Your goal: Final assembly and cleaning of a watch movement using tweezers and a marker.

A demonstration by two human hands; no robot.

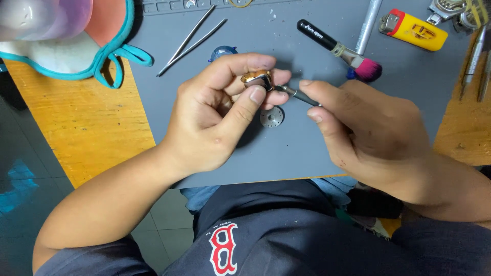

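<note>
My left hand [220,112] pinches a small round watch case [257,78] with a gold-coloured rim, held above the grey work mat [266,153]. In my right hand [365,128] is a thin dark screwdriver [299,95]; its tip touches the side of the watch case. On the mat just under the case lies a small round silver part with holes [271,117]. Behind my left fingers sits a small blue-tinted round piece [223,51], partly hidden.
Metal tweezers [190,41] lie on the mat at the back left. A pink-bristled brush with a black handle [340,50], a silver rod [368,25] and a yellow lighter [413,30] lie at the back right. Cloth with teal trim [76,51] covers the wooden table's left corner [76,128].
</note>
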